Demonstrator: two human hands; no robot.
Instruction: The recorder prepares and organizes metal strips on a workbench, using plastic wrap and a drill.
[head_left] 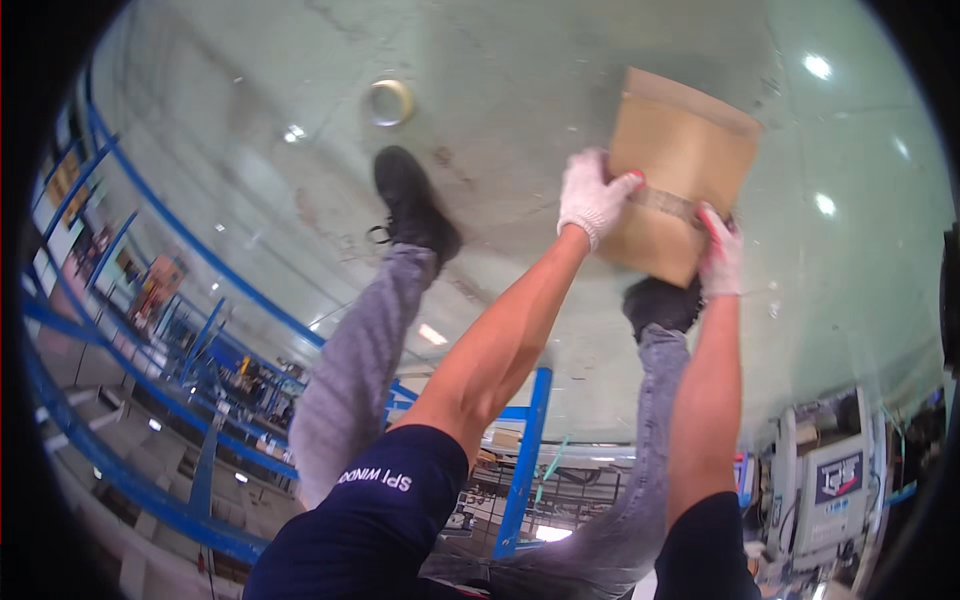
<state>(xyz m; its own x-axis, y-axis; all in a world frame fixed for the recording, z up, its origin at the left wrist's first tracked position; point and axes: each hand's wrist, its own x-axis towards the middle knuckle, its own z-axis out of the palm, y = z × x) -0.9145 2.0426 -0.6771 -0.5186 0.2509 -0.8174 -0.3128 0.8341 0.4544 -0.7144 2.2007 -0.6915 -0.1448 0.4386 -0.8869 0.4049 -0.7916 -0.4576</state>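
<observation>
A brown cardboard box (668, 165), with a strip of tape across its middle, is held up off to the right, above my right shoe. On its left edge is my left hand (592, 195), in a white glove with red on the thumb, which lies over the face of the box. My right hand (720, 252), gloved the same way, grips the lower right edge, thumb on the front. The fingers of both hands are mostly hidden behind the box. A roll of yellowish tape (398, 103) lies on the floor, apart from my hands, beyond my left shoe.
The pale green floor (520, 60) is glossy and marked. My black left shoe (410, 200) and right shoe (660, 303) stand on it. Blue metal rails (190, 240) curve along the left, and a blue post (525, 450) rises near my legs. A grey machine (830, 480) stands at lower right.
</observation>
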